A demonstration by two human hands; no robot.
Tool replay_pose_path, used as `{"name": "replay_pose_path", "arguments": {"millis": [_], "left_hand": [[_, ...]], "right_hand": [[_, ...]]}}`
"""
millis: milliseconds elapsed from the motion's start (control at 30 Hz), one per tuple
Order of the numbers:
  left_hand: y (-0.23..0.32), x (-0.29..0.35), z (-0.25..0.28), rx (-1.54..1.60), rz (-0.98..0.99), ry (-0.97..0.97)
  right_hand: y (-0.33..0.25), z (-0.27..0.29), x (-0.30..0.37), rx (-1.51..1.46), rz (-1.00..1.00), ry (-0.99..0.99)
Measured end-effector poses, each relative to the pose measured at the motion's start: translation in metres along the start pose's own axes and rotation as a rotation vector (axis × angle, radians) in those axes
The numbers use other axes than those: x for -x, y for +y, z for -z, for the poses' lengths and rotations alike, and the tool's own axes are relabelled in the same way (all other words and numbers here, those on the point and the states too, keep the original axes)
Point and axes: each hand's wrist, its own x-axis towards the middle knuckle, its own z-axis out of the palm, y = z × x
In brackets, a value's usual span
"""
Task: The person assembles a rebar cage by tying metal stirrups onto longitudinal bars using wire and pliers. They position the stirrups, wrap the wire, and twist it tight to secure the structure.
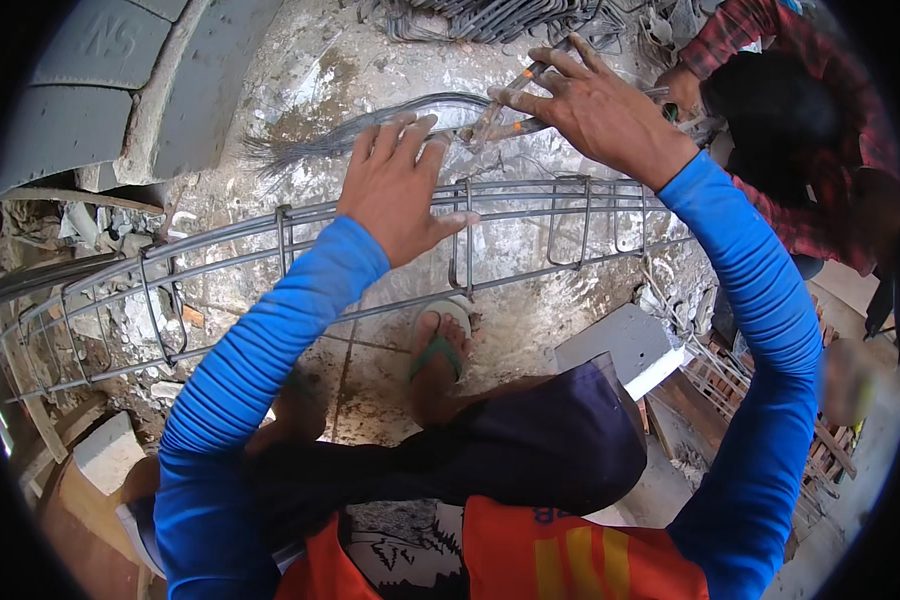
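Note:
My right hand point(610, 110) grips a pair of pincers point(486, 124) with dark and orange handles spread apart. Their metal jaws point left, over a bundle of thin tie wire point(335, 138) lying on the floor. My left hand point(395, 190) has its fingers stretched out, their tips near the wire bundle and the thumb over the rebar cage point(469, 255). I see nothing held in it. The long cage of steel bars and square stirrups runs across in front of me, partly behind my arms.
A pile of bent stirrups point(480, 18) lies at the far side. Another person in a checked shirt point(735, 40) crouches at the far right. Grey concrete slabs point(185, 100) stand at the upper left, with rubble below. A grey block point(620, 345) lies beside my knee.

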Motion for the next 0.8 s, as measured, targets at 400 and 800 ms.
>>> {"name": "replay_pose_path", "arguments": {"millis": [400,800], "left_hand": [[-0.018,-0.064,-0.031,0.492,-0.053,-0.487],[-0.025,-0.068,-0.035,0.558,-0.006,-0.471]], "right_hand": [[0.025,-0.026,-0.012,-0.279,0.192,-0.184],[0.027,-0.006,-0.034,-0.241,0.303,-0.421]]}}
